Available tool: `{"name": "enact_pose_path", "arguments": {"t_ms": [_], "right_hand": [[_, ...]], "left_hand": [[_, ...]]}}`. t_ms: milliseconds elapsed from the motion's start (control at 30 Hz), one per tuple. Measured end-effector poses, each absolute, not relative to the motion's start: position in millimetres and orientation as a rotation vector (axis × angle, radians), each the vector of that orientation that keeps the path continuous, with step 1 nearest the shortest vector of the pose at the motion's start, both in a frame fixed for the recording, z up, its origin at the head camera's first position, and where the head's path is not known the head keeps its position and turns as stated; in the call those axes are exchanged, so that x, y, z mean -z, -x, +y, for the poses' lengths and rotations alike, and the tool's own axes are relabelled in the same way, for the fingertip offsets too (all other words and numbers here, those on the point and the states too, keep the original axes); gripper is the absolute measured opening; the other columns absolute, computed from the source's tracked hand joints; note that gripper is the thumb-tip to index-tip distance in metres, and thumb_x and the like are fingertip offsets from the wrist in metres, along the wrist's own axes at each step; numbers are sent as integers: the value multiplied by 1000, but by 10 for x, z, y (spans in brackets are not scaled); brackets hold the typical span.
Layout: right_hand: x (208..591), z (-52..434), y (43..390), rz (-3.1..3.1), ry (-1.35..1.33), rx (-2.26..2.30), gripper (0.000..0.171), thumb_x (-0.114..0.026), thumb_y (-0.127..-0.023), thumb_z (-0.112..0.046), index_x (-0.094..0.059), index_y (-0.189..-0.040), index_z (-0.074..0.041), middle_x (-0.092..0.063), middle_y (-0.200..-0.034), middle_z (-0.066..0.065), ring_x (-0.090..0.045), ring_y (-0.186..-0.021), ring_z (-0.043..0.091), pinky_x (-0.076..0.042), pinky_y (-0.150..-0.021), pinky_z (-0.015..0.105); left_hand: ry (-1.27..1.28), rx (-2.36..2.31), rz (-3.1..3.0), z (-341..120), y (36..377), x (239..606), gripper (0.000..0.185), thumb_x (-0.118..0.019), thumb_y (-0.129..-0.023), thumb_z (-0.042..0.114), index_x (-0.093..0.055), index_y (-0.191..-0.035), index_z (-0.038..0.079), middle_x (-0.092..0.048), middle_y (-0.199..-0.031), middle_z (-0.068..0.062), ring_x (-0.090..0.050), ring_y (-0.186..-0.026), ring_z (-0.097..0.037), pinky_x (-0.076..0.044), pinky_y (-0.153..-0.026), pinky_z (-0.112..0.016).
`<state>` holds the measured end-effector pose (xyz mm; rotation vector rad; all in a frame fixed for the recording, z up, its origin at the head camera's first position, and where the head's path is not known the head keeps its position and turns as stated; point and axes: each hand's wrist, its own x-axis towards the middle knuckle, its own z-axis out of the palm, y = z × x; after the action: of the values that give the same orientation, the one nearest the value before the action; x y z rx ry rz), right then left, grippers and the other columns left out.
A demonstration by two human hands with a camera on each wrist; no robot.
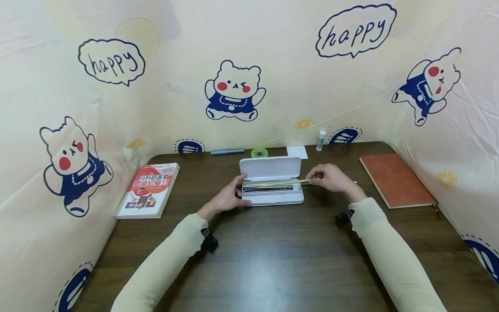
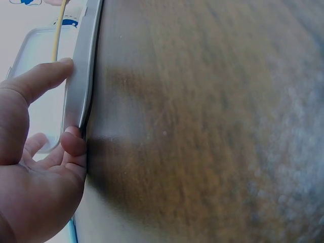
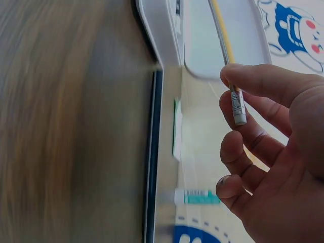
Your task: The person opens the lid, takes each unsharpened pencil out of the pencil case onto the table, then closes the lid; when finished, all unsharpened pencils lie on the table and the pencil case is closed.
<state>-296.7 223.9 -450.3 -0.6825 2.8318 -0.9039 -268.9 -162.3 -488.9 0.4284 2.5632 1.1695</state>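
An open white pencil case [image 1: 271, 197] lies in the middle of the dark wooden table [image 1: 273, 255], lid [image 1: 270, 167] raised toward the back. Several pens lie in its tray. My left hand [image 1: 230, 197] grips the case's left end, thumb on the rim [image 2: 76, 91] and fingers below. My right hand [image 1: 330, 177] pinches the end of a yellow pencil [image 1: 278, 183] that slants over the tray. In the right wrist view the pencil's metal end [image 3: 237, 104] sits between thumb and fingers [image 3: 253, 81].
A red-and-white book [image 1: 149, 189] lies at the left, a brown notebook [image 1: 395, 179] at the right. Along the back edge are a blue pen [image 1: 227, 151], a green tape roll [image 1: 259, 152], a paper note [image 1: 297, 151] and a glue stick [image 1: 321, 140]. Patterned fabric walls surround the table.
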Motion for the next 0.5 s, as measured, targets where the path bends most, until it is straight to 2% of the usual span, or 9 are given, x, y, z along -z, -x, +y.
{"name": "enact_pose_path", "arguments": {"t_ms": [500], "right_hand": [[4503,2880,2908,2896,525,888,14,-71,-93,-18,-76,-103,-9,-72,-91,5,-53,-79,20,-44,-68,31]], "left_hand": [[-417,-1204,2530,-1632,2675,4872,97,-82,-83,28,-20,-158,26,-44,-147,-9,-50,-101,-22,-40,-85,-33]]}}
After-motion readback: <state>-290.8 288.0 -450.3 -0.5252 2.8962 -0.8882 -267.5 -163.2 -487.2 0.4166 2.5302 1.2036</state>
